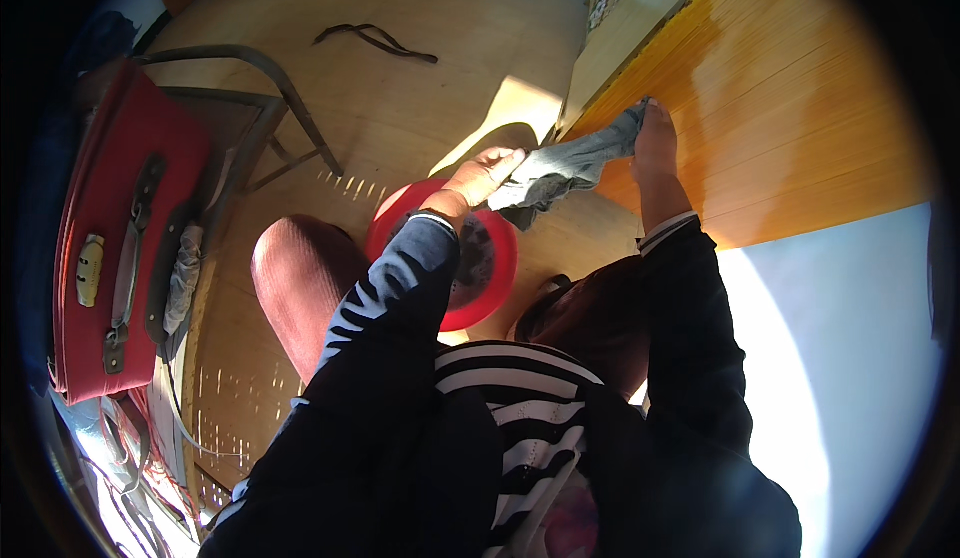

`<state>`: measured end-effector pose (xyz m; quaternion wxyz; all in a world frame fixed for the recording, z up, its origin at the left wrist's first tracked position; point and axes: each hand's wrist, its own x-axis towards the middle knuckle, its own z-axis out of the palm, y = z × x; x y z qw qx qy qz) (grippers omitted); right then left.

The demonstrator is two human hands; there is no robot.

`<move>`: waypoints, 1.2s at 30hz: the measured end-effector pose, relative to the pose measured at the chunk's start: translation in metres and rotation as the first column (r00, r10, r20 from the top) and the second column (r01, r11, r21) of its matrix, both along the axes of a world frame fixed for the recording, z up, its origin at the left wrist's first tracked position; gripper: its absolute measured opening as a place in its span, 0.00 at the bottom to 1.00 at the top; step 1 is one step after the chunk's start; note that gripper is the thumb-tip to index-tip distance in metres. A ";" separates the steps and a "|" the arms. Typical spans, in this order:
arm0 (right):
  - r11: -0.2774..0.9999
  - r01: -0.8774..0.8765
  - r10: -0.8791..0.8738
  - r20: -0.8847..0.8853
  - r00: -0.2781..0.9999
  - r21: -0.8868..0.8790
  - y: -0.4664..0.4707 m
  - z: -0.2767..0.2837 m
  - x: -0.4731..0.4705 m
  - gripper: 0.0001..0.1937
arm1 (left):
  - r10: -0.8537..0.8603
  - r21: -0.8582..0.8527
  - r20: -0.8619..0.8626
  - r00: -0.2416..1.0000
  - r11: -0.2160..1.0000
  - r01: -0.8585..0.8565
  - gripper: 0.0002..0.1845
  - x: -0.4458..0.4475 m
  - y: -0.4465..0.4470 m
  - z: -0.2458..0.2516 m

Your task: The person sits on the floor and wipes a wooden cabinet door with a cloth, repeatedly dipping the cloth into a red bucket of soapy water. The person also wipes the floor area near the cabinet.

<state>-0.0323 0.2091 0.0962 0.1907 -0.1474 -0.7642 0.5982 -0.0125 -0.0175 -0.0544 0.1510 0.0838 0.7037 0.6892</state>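
Note:
A grey-green piece of cloth (pixel 574 166) is stretched between my two hands, its lower left part bunched and hanging. My left hand (pixel 480 177) pinches it near its left end, above the rim of a red plastic basin (pixel 501 247). My right hand (pixel 655 138) grips the other end, farther up and to the right, in front of orange wood panelling. Dark liquid with some foam shows inside the basin, which stands on the floor between my knees. My left forearm covers part of the basin.
At the left a red suitcase (pixel 142 258) lies by a metal-framed chair (pixel 259 59). A dark strap (pixel 382 42) lies on the floor (pixel 450 25) ahead. An orange wooden panel (pixel 780 108) rises at the right, beside a white surface (pixel 840 318). Tangled cords hang at lower left.

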 end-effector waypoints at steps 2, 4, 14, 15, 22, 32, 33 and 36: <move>0.975 -0.033 0.032 0.006 0.999 0.219 0.014 0.002 -0.005 0.18 | -0.214 -0.249 -0.025 0.977 0.947 0.201 0.23 -0.002 0.005 -0.017; 0.866 -0.081 0.082 0.018 0.996 0.494 0.033 0.005 -0.009 0.18 | -0.295 -0.666 -0.093 0.951 0.728 0.161 0.17 0.004 -0.001 -0.004; 0.983 0.006 0.024 -0.162 0.986 0.183 0.104 -0.002 0.004 0.17 | -0.397 -0.859 0.144 0.906 0.405 0.314 0.28 0.012 -0.013 -0.025; 0.976 0.030 0.013 -0.193 0.981 0.215 0.122 -0.006 0.009 0.17 | -0.421 -0.915 0.178 0.890 0.263 0.307 0.24 0.010 -0.003 -0.028; 0.785 0.154 -0.203 0.014 0.979 0.600 0.245 -0.126 0.066 0.16 | -0.100 -0.570 0.029 0.995 0.815 0.098 0.26 -0.029 0.073 -0.082; 0.552 0.679 -0.827 0.214 0.520 0.484 0.370 -0.328 0.138 0.22 | -0.345 -0.585 0.022 0.938 0.756 0.292 0.22 -0.035 0.213 -0.159; 0.485 0.686 -0.868 0.201 0.455 0.542 0.364 -0.342 0.141 0.25 | -0.366 -0.573 0.000 0.931 0.763 0.300 0.22 -0.032 0.213 -0.167; 0.672 0.271 -0.658 0.388 0.645 0.689 0.339 -0.369 0.144 0.33 | -0.372 -0.595 0.071 0.926 0.729 0.339 0.21 -0.038 0.227 -0.184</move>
